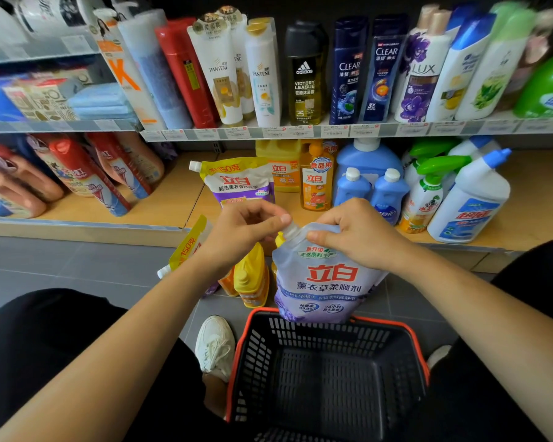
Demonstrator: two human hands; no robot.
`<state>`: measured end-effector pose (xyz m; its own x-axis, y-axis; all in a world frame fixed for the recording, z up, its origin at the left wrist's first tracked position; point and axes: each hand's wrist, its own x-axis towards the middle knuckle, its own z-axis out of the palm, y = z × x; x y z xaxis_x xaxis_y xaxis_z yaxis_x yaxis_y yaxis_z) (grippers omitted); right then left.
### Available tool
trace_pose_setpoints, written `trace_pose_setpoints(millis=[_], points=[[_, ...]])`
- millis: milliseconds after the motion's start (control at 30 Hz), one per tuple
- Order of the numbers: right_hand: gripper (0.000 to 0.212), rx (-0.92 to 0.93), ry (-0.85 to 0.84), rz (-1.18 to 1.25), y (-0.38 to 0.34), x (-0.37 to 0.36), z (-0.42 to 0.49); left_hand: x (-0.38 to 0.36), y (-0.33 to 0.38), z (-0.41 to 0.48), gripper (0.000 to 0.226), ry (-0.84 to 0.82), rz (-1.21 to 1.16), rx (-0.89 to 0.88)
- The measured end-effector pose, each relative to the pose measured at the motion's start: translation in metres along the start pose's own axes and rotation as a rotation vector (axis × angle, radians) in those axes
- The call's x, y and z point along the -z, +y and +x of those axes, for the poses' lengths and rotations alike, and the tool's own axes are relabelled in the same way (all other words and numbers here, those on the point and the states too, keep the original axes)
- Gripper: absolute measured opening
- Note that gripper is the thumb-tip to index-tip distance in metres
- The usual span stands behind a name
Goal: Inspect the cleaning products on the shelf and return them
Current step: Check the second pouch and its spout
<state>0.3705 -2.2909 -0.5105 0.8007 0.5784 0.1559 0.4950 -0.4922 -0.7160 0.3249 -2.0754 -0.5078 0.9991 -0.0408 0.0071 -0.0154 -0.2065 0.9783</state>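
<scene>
Head view: both bare forearms reach in from the lower corners and meet at the middle, in front of the low wooden shelf (pixel 173 199). Between them is the pale lavender soft refill pouch with red characters (pixel 326 282). It's off the shelf, hanging upright, with its bottom edge right at the far rim of the black slotted plastic basket with the orange-red rim (pixel 332 339).

The left hand (pixel 246 224) has its wrist cocked and fingers curled in, and its thumb and forefinger pinch the pouch's small white spout cap (pixel 290 230). The right hand (pixel 355 234) comes over the top. Its thumb is flat across the front of the pouch's upper corner and its fingers fold over behind, so it's gripping that corner and taking the weight.

On the shelf just behind the hands stands a white, purple and yellow pouch of the same brand (pixel 237 183). Yellow plastic bottles (pixel 253 279) stand on the grey floor below the left wrist. A white sneaker (pixel 214 342) sits beside the basket.
</scene>
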Motion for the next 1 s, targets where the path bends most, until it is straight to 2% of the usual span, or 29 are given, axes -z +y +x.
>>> trace_pose_setpoints(millis=[133, 367, 500, 667, 833, 900, 967, 1000], points=[[0.037, 0.005, 0.009, 0.008, 0.002, -0.001, 0.000, 0.003, 0.001, 0.000, 0.015, -0.001, 0.043, -0.065], [0.038, 0.009, 0.028, 0.014, 0.004, -0.001, 0.001, 0.010, -0.002, 0.001, 0.037, -0.075, 0.037, -0.071], [0.038, 0.004, 0.031, 0.002, 0.004, -0.002, 0.002, 0.007, -0.001, 0.000, 0.018, -0.062, 0.006, -0.048], [0.038, 0.015, 0.024, -0.004, 0.003, -0.003, 0.002, 0.005, -0.001, -0.001, 0.032, -0.019, 0.020, -0.101], [0.034, 0.010, 0.039, 0.010, 0.004, 0.000, 0.002, 0.017, -0.006, -0.001, 0.045, -0.023, 0.035, -0.075], [0.034, 0.008, 0.035, 0.009, 0.003, 0.000, 0.002, 0.017, -0.007, -0.001, 0.038, 0.004, 0.023, -0.052], [0.039, 0.013, 0.021, 0.002, 0.003, -0.001, 0.002, 0.012, -0.005, -0.001, 0.020, 0.038, 0.056, -0.038], [0.040, 0.015, 0.015, -0.005, 0.003, -0.002, 0.002, 0.009, -0.005, -0.001, 0.021, 0.052, 0.085, -0.040]])
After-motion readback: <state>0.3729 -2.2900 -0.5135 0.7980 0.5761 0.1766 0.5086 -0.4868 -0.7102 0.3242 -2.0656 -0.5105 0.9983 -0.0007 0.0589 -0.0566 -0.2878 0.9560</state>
